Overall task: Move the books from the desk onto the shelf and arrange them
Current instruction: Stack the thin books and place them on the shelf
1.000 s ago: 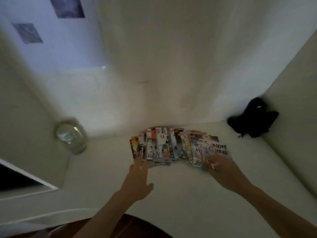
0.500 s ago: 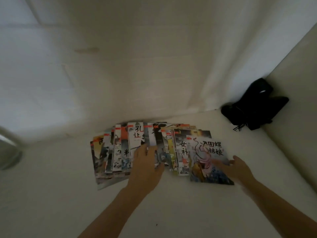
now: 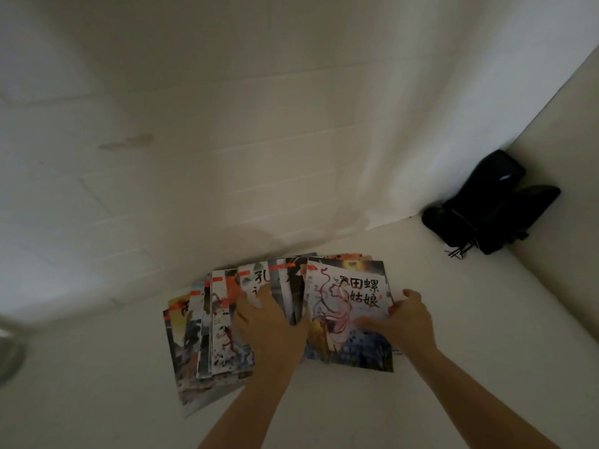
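picture books [image 3: 220, 322]: thin, colourful covers | fanned flat, overlapping, on the white counter by the wall | rightmost book [image 3: 348, 315]: pink figure, black characters, lying on top under my grip

A dim home room is suggested: thin illustrated picture books [image 3: 259, 322] are spread on a white surface [image 3: 453, 319] against a white-painted brick wall [image 3: 194, 157].

Multicoloured illustrated books [image 3: 227, 322] with orange-red tabs, black calligraphy on top cover [image 3: 350, 312], black bag [image 3: 486, 215], off-white surface [image 3: 453, 319]
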Demonstrator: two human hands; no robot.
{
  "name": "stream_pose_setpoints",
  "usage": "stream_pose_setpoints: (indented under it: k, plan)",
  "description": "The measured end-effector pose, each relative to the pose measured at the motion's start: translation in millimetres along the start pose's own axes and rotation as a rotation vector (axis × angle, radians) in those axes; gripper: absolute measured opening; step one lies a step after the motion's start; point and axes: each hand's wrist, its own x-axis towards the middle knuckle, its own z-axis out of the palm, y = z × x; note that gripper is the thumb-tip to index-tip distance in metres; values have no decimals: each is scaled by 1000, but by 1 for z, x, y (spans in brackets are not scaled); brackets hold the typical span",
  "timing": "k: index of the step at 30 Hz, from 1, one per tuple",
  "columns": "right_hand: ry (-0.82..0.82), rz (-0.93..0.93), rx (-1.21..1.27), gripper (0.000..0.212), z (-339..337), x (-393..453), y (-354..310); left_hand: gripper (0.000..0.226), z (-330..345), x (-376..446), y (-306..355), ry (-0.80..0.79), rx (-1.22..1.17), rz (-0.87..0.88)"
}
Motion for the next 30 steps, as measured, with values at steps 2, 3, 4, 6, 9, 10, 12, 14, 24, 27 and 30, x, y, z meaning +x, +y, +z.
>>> stream_pose_setpoints:
  k: [2,3,4,6,9,10,12,14,24,27,30]
  plan:
    - [-67,12,-8,118,5,3,-7,95,4,12,0,3,-207,-85]
    - [-83,0,-15,121,8,2,-11,99,7,19,-2,-16,-294,-125]
    - [-98,-11,-16,127,12,0,-16,104,11,26,-5,-41,-340,-167]
    - [-106,-10,-36,130,20,-3,-24,113,30,44,-22,-71,-333,-224]
    - [-138,-37,-43,107,25,-5,-29,103,19,50,-12,-116,-239,-280]
    - [-163,-63,14,101,24,-5,-29,88,12,48,-6,-131,-255,-309]
    - [-194,-89,198,78,21,-7,-28,61,3,48,0,-175,-313,-339]
    - [-194,-99,313,68,15,-11,-29,51,2,49,-2,-217,-350,-281]
    - [-240,-438,667,47,0,-44,-18,66,-15,-4,-25,-384,-771,189]
    - [-198,-499,745,57,1,-66,0,62,-19,-20,-37,-436,-833,179]
    - [-142,-532,733,66,12,-91,20,51,-9,-35,-45,-469,-910,129]
